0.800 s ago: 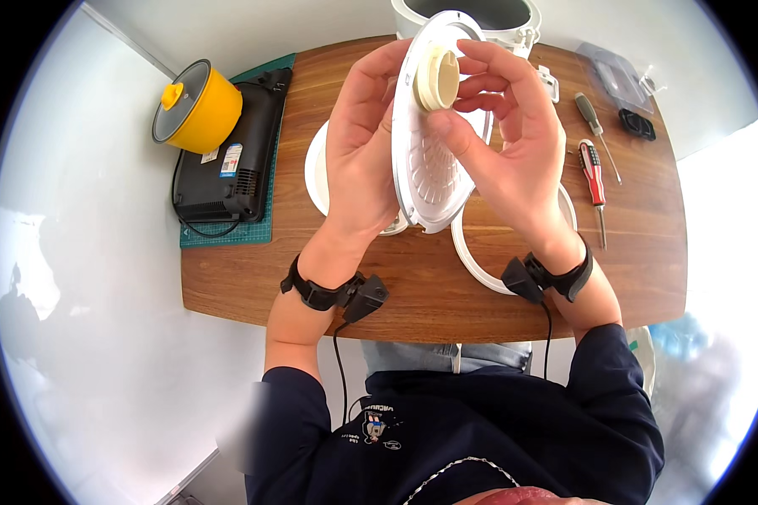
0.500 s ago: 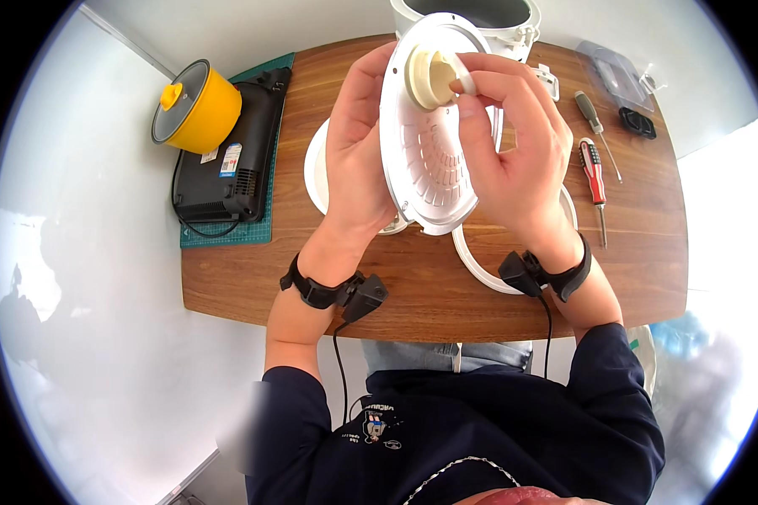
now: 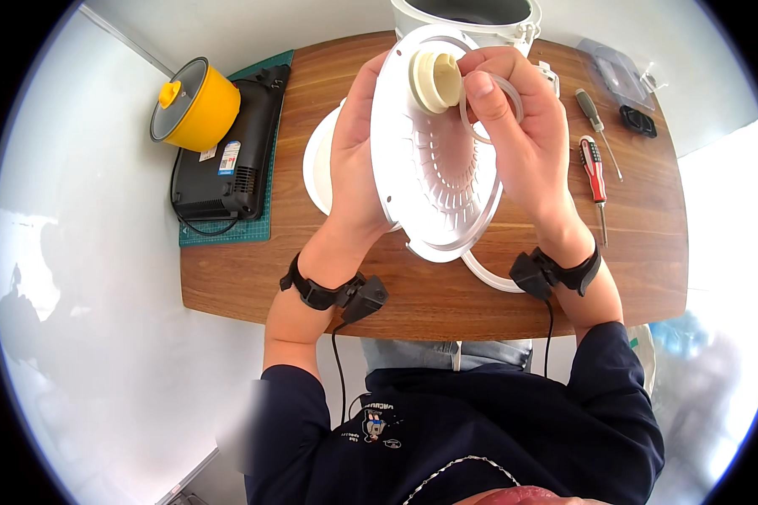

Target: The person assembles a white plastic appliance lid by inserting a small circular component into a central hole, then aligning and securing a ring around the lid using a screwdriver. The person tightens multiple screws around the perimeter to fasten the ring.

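Observation:
My left hand (image 3: 355,172) grips a silvery, slotted metal lid plate (image 3: 434,223) by its left edge, its fingers partly hidden behind it. The plate is held tilted above the table, concave face toward my right. Near its top sits a cream-coloured round fitting (image 3: 435,91) with a raised collar. Just right of that fitting, my right hand (image 3: 526,126) pinches a translucent sealing ring (image 3: 466,119) between thumb and fingers. The ring hangs apart from most of the collar; whether its left edge touches it I cannot tell.
A white pot body (image 3: 467,32) stands behind. White round parts, including a ring (image 3: 490,276), lie beneath my hands. At right are a red screwdriver (image 3: 594,168), a grey-handled one (image 3: 589,109) and a clear case (image 3: 619,74). A yellow pot (image 3: 210,109) sits on a black appliance (image 3: 215,189).
The sealing ring has come away from the cream fitting, moving right with my right hand. My left hand has turned the plate slightly and its lower end sits nearer me.

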Available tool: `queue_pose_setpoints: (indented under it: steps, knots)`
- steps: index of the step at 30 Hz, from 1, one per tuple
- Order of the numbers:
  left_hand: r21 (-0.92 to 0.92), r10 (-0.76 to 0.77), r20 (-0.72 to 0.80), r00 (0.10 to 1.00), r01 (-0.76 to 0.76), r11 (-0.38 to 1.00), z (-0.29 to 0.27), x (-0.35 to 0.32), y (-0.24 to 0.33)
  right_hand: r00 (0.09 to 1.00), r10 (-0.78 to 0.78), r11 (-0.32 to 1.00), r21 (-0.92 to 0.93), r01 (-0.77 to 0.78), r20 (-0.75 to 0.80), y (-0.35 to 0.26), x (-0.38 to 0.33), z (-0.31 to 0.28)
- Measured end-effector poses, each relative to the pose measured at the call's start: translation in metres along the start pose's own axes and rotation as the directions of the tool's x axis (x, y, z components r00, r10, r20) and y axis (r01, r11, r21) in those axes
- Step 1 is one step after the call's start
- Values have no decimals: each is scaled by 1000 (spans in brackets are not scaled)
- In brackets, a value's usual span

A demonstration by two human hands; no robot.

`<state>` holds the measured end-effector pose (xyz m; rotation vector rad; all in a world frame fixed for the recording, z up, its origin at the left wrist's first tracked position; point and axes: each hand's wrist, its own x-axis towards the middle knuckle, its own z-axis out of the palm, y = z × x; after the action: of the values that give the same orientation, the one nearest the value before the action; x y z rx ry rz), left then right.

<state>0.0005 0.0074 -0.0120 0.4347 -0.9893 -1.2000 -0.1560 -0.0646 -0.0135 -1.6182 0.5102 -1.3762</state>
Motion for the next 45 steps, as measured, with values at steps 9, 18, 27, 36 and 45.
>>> queue_pose_setpoints:
  steps: [9,18,27,36,45]
  knots:
    - [151,-26,-114,993,43,988,-1,3,-10,972,-233,939,-251,233,30,-4,1,2]
    - [359,-3,-172,985,66,931,1,0,-7,997,42,998,46,-45,69,-3,-2,4]
    - [300,-38,-201,979,99,949,12,1,-3,972,186,956,203,-213,144,-10,-1,4]
    - [343,-109,-375,920,247,906,32,5,8,979,182,963,186,-196,89,-9,-1,6]
    - [481,-25,-179,984,110,870,16,-4,2,992,95,995,35,-98,86,2,-3,7]
